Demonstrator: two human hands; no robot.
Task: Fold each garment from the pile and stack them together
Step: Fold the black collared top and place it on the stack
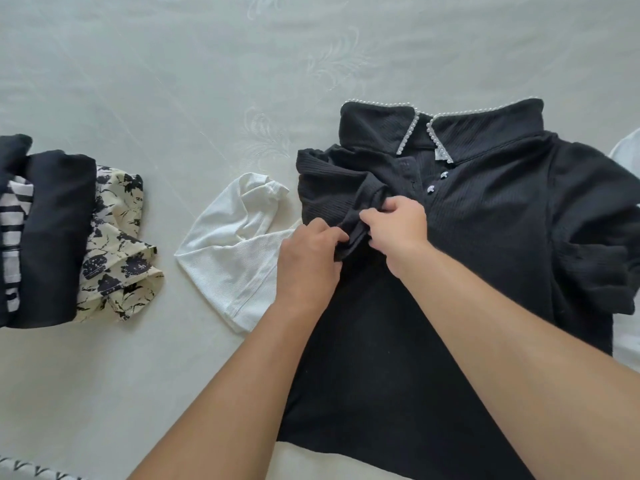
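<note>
A black ribbed top with a pearl-trimmed collar lies face up on the pale bedspread, right of centre. Its left sleeve is folded in over the chest. My left hand and my right hand both pinch that bunched sleeve near the button placket. A white ribbed garment lies partly under the black top, sticking out at its left. At the far left sits a stack of folded garments: a black one on top, a striped one and a cream floral one beneath.
A bit of white cloth shows at the right edge, behind the black top's right sleeve. A patterned edge peeks in at the bottom left corner. The bedspread stretches bare across the far side.
</note>
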